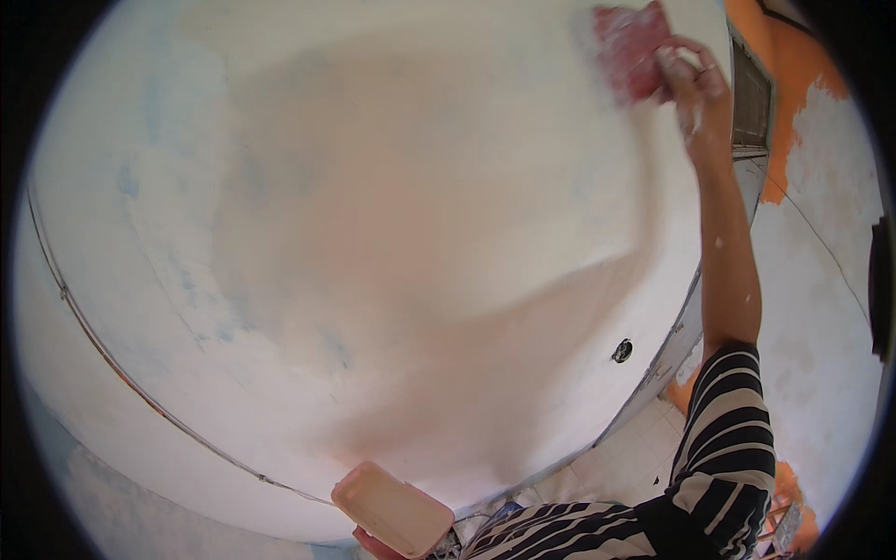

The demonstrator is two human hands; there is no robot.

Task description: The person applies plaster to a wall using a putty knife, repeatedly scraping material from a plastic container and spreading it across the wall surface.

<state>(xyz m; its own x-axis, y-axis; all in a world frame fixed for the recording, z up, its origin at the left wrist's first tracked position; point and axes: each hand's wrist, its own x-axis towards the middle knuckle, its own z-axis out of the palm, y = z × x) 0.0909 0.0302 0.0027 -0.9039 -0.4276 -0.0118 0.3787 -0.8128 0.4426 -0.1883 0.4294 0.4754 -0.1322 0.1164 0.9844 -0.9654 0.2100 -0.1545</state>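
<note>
My right hand (695, 89) is raised high at the upper right and presses a reddish flat rectangular pad (632, 51) against a white plastered wall (373, 205). The pad looks blurred. My right arm in a black-and-cream striped sleeve (728, 448) reaches up from the lower right. At the bottom centre my left hand (373, 543) is mostly hidden under a pale pink flat rectangular board (392, 509) that it holds tilted next to the wall.
A thin cable (121, 369) runs in a curve along the wall's left and lower part. A small dark hole (623, 351) sits in the wall near its right edge. At the right an orange-and-white patchy wall (821, 187) with a grilled window (749, 98) stands beyond the corner. Pale floor tiles (625, 457) lie below.
</note>
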